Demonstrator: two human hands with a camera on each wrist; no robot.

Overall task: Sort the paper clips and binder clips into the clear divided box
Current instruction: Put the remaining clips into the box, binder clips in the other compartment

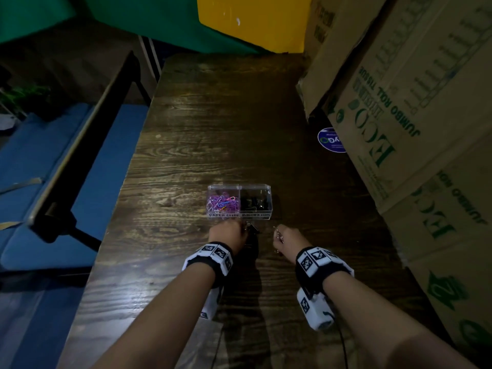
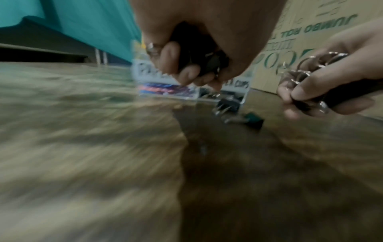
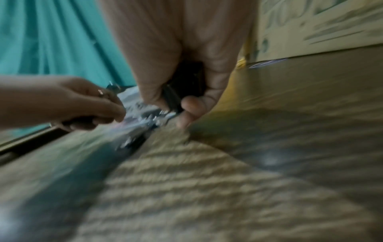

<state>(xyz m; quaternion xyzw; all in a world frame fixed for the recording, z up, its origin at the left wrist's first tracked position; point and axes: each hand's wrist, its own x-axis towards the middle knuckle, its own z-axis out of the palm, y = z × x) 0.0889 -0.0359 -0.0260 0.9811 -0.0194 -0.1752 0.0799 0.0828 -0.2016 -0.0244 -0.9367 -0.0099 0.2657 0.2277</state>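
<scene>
The clear divided box [image 1: 239, 215] stands mid-table; its left half holds coloured paper clips [image 1: 222, 202], its right half black binder clips [image 1: 254, 203]. Just in front of the box my left hand [image 1: 230, 231] grips black binder clips [image 2: 199, 55] in curled fingers. To its right, my right hand [image 1: 288, 239] grips more binder clips [image 3: 184, 88], their silver handles [image 2: 311, 65] sticking out. Two loose binder clips [image 2: 246, 114] lie on the table [image 1: 213, 134] between my hands and the box.
Stacked cardboard boxes [image 1: 415, 123] wall off the table's right side. A blue round sticker [image 1: 331, 139] lies by them. A dark chair frame [image 1: 87, 145] and blue seat [image 1: 34, 169] stand past the left table edge. Green and yellow panels are beyond the far end.
</scene>
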